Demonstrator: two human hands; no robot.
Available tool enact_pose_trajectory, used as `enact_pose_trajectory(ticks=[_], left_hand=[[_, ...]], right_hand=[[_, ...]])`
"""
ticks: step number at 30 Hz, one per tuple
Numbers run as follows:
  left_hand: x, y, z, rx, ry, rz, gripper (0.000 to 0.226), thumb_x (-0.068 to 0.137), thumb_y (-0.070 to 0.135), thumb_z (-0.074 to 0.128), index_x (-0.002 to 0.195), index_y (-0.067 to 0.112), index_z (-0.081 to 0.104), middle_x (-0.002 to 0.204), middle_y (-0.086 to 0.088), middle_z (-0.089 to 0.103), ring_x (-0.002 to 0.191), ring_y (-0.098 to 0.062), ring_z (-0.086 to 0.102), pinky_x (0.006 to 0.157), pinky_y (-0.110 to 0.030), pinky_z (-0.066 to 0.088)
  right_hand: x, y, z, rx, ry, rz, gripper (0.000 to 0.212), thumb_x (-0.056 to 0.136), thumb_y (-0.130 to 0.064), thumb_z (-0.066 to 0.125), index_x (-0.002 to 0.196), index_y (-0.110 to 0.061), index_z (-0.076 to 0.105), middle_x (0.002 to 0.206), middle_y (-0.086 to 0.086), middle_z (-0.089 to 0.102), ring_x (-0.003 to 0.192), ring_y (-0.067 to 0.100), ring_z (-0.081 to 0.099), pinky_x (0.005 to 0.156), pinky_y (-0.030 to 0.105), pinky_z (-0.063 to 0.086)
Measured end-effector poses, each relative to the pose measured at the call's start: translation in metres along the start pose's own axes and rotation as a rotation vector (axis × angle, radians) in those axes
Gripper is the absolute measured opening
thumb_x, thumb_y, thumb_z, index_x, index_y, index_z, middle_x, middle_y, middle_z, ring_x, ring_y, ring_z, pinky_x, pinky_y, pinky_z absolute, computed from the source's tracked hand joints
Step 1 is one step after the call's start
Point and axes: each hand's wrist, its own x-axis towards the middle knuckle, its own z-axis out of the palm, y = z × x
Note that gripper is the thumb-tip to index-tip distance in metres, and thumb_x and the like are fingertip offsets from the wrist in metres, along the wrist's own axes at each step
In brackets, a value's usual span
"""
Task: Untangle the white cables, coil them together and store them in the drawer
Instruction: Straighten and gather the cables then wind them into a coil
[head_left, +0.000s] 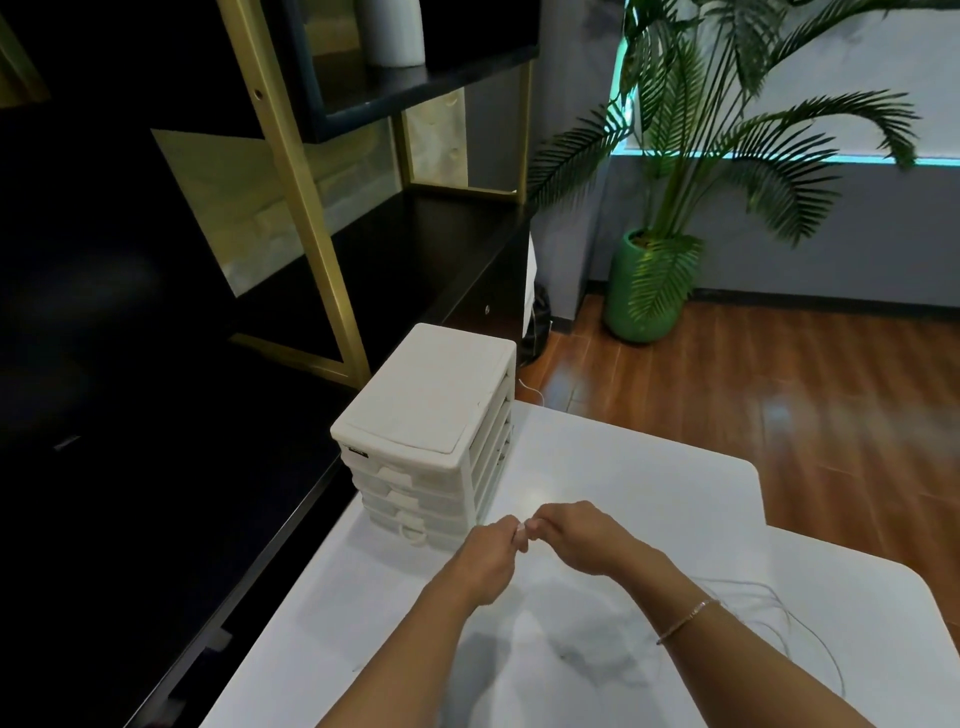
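White cables trail across the bench at lower right of the frame. Your left hand and right hand meet at centre, fingers curled, pinching a cable end beside the drawer unit.

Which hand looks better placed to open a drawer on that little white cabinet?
Probably the left hand: it is nearer the drawer unit, whose handles face it. The right hand lies farther off, with the white cables trailing by its wrist.
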Motion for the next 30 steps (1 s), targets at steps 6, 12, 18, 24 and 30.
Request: enact_pose_trajectory(ticks=[6, 12, 18, 24, 30], left_hand=[[-0.001, -0.008, 0.000, 0.045, 0.017, -0.011, 0.034, 0.103, 0.035, 0.024, 0.098, 0.015, 0.052, 0.094, -0.009, 0.057, 0.076, -0.019, 0.048, 0.067, -0.028, 0.039], [0.000, -0.004, 0.000, 0.087, 0.014, -0.023, 0.040, 0.103, 0.038, 0.025, 0.096, 0.013, 0.056, 0.102, -0.013, 0.063, 0.077, -0.020, 0.050, 0.070, -0.030, 0.041], [0.002, -0.005, 0.003, -0.002, 0.002, -0.050, 0.037, 0.102, 0.038, 0.027, 0.128, 0.021, 0.048, 0.112, -0.009, 0.061, 0.092, -0.022, 0.057, 0.083, -0.034, 0.048], [-0.003, -0.003, 0.001, -0.027, -0.036, 0.018, 0.032, 0.102, 0.035, 0.033, 0.126, 0.037, 0.054, 0.110, -0.004, 0.065, 0.094, -0.023, 0.060, 0.081, -0.031, 0.047], [-0.002, -0.004, 0.004, -0.020, 0.025, -0.005, 0.030, 0.101, 0.034, 0.035, 0.112, 0.026, 0.062, 0.088, -0.004, 0.061, 0.074, -0.018, 0.051, 0.066, -0.027, 0.039]], right_hand=[[-0.005, 0.011, -0.011, 0.031, -0.097, 0.032, 0.040, 0.103, -0.027, 0.030, 0.115, -0.012, 0.065, 0.126, 0.007, 0.059, 0.110, 0.022, 0.053, 0.096, 0.029, 0.038], [0.000, 0.016, -0.006, -0.172, -0.066, 0.068, 0.035, 0.102, -0.030, 0.031, 0.108, -0.016, 0.063, 0.113, 0.004, 0.064, 0.088, 0.014, 0.049, 0.077, 0.028, 0.039], [0.001, 0.013, -0.003, -0.245, -0.114, 0.073, 0.036, 0.101, -0.029, 0.030, 0.111, -0.016, 0.062, 0.113, 0.004, 0.064, 0.103, 0.021, 0.056, 0.079, 0.029, 0.041], [-0.004, 0.023, -0.002, -0.168, -0.156, 0.058, 0.037, 0.099, -0.043, 0.036, 0.112, -0.017, 0.057, 0.100, 0.004, 0.060, 0.084, 0.015, 0.048, 0.072, 0.027, 0.037], [-0.008, 0.028, -0.001, -0.073, -0.070, 0.035, 0.027, 0.096, -0.036, 0.048, 0.121, -0.028, 0.056, 0.113, 0.003, 0.065, 0.085, 0.014, 0.051, 0.079, 0.027, 0.043]])
